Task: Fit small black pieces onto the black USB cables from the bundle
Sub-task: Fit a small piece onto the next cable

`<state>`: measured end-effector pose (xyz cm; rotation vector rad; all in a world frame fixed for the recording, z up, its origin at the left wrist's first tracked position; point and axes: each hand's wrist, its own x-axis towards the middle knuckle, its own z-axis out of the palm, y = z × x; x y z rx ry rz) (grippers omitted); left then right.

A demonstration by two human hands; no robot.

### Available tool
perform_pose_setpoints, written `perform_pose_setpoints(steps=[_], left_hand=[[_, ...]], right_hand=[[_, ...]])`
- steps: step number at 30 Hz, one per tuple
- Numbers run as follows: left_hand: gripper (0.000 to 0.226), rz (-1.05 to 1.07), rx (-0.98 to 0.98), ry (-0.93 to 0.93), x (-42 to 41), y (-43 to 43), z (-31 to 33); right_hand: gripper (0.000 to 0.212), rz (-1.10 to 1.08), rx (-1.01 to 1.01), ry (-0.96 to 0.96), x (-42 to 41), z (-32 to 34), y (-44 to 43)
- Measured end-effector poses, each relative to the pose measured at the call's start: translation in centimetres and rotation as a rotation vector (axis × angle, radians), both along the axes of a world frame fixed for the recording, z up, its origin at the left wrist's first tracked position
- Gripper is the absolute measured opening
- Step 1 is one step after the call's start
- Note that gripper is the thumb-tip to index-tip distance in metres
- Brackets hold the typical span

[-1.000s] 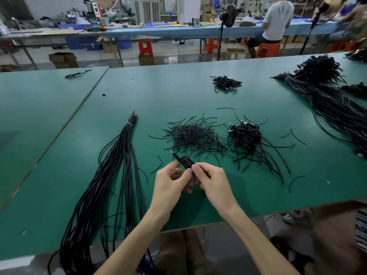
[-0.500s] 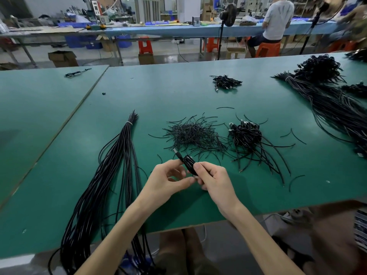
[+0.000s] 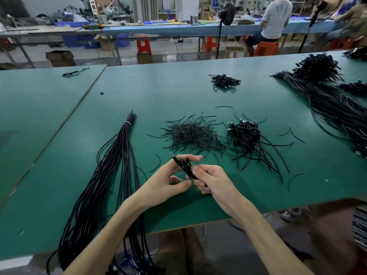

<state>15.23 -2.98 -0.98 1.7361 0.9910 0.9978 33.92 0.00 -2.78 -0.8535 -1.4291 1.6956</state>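
Both hands work close together above the near edge of the green table [image 3: 178, 92]. The left hand [image 3: 164, 185] is half open: its forefinger lies straight behind a black USB cable [image 3: 183, 166] and its thumb is bent below, apart from the cable. The right hand [image 3: 216, 181] has its fingers curled round the same cable, which slants up towards eleven o'clock and ends in a small metal plug [image 3: 171, 154]. Some thin black strands stand up beside the cable in that grip; whether one is fitted cannot be told.

At nine o'clock from the hands lies the long bundle [image 3: 119, 155] of black cables, tied near its far tip with a pale band [image 3: 127, 123] and trailing over the table's front edge. At twelve o'clock sits a loose pile of small black pieces [image 3: 190, 133]. Just beside it, at one o'clock, is a heap of short cables [image 3: 246, 133] with plugs, their tails fanned towards the person. Further off at twelve o'clock is a smaller cable clump [image 3: 224, 80]. At two o'clock a second large bundle [image 3: 327, 104] stretches towards the table's right edge.
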Motion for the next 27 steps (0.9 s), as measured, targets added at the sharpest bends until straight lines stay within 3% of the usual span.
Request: perform_pose_setpoints(steps=[4, 13, 19, 27], left_hand=[[0.046, 0.042, 0.038, -0.019, 0.2, 0.0, -0.6], [0.05, 0.152, -0.004, 0.021, 0.5, -0.1, -1.1], [0.035, 0.294, 0.054, 0.08, 0.7, -0.1, -0.9], [0.03, 0.379, 0.049, 0.131, 0.5, -0.4, -1.2]], right_hand=[[0.035, -0.005, -0.002, 0.013, 0.0, 0.1, -0.1], [0.033, -0.022, 0.051, -0.046, -0.1, 0.0, -0.2], [0.031, -0.066, 0.079, -0.035, -0.4, -0.2, -0.4], [0.041, -0.186, 0.275, -0.255, -1.1, -0.3, -1.2]])
